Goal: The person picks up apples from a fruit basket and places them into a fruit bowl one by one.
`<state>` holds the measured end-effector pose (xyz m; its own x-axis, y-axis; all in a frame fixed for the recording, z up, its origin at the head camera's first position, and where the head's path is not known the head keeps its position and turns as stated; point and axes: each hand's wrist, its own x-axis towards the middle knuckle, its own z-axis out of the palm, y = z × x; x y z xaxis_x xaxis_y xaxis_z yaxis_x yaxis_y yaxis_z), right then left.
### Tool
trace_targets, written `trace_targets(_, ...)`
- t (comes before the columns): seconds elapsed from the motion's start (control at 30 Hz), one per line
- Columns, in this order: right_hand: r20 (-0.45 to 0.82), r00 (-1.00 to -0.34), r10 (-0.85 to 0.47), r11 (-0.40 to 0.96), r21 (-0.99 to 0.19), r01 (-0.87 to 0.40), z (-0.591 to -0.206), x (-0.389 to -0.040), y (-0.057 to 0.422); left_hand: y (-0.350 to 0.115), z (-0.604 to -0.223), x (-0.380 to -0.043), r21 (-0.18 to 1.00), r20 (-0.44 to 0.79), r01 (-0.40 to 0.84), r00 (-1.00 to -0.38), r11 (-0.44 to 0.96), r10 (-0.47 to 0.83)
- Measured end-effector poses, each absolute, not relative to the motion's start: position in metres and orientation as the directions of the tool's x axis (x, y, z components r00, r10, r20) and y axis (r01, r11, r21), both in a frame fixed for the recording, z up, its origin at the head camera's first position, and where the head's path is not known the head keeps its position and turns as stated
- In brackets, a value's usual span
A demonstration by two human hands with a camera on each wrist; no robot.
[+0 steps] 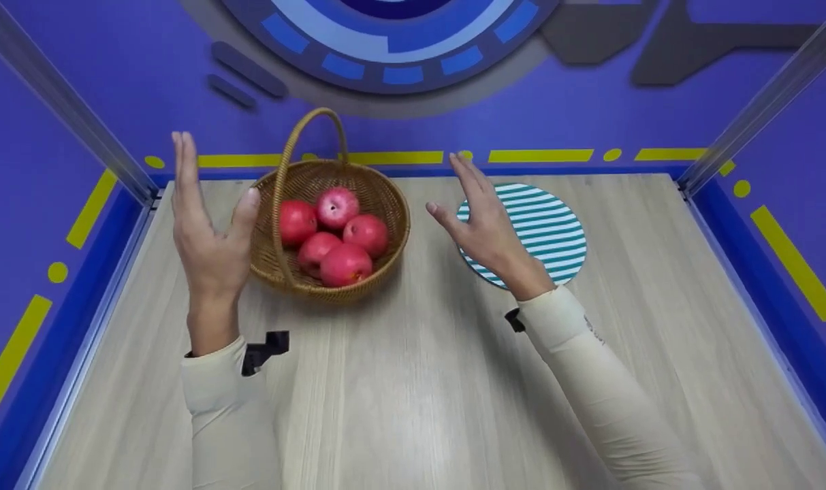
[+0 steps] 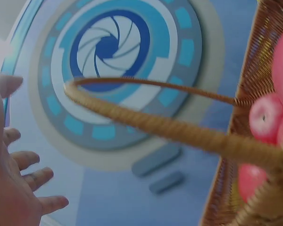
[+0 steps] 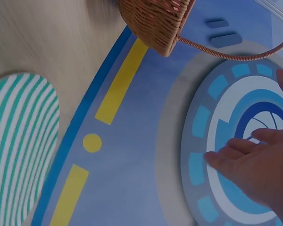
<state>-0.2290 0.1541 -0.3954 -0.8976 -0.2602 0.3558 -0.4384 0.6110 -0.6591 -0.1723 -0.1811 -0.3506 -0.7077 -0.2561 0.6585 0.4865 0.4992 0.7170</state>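
A brown wicker basket [image 1: 385,272] with a tall arched handle [image 1: 289,156] stands at the back left of the table, holding several red apples [image 1: 345,264]. My left hand [image 1: 212,252] is raised beside the basket's left side, fingers straight and thumb apart, holding nothing. In the left wrist view its spread fingers [image 2: 37,179] are away from the basket handle [image 2: 170,129]. My right hand [image 1: 484,228] hovers with extended fingers over the left part of a round mat [image 1: 545,231] striped green and white. Nothing is in its grasp in the right wrist view, where the mat [image 3: 23,141] lies well apart from it.
The light wood table [image 1: 413,395] is bounded by a blue back wall [image 1: 413,129] with yellow dashes and by side walls. Metal posts [image 1: 72,102] rise at the back corners. A small black mount [image 1: 266,350] sits at each wrist.
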Motion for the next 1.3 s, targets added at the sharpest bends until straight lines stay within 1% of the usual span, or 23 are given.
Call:
trace_targets(0.13,0.435,-0.859,-0.271,0.574,-0.643,-0.507,-0.399,-0.230,0.149,-0.185,-0.356,-0.165,0.754,0.619,0.455,-0.733,0.474,-0.280)
trace_targets(0.23,0.461,-0.841,-0.282,0.551,-0.639,-0.536,-0.403,-0.232,0.146,-0.190,-0.369,-0.168,0.775,0.595,0.440,-0.749,0.453,-0.291)
trace_targets(0.33,0.459,-0.836,-0.301,0.538,-0.642,-0.546,-0.406,-0.234,0.142,-0.200,-0.390,-0.178,0.795,0.567,0.411,-0.766,0.447,-0.303)
trace_targets(0.43,0.440,-0.835,-0.329,0.540,-0.638,-0.549,-0.410,-0.237,0.139,-0.212,-0.411,-0.189,0.826,0.502,0.336,-0.804,0.453,-0.319)
trace_targets(0.53,0.423,-0.832,-0.359,0.543,-0.631,-0.555,-0.413,-0.239,0.136,-0.218,-0.423,-0.192,0.855,0.420,0.251,-0.848,0.454,-0.323)
trace_targets(0.63,0.409,-0.835,-0.369,0.542,-0.635,-0.550,-0.416,-0.239,0.133,-0.221,-0.430,-0.192,0.867,0.366,0.198,-0.876,0.457,-0.315)
trace_targets(0.8,0.387,-0.843,-0.373,0.541,-0.648,-0.536,-0.422,-0.241,0.122,-0.223,-0.443,-0.191,0.877,0.321,0.156,-0.894,0.455,-0.312)
trace_targets(1.0,0.362,-0.841,-0.402,0.528,-0.659,-0.536,-0.432,-0.243,0.109,-0.223,-0.456,-0.188,0.908,0.247,0.108,-0.918,0.404,-0.310)
trace_targets(1.3,0.343,-0.839,-0.423,0.512,-0.674,-0.533,-0.441,-0.246,0.097,-0.225,-0.470,-0.187,0.926,0.183,0.064,-0.938,0.371,-0.294)
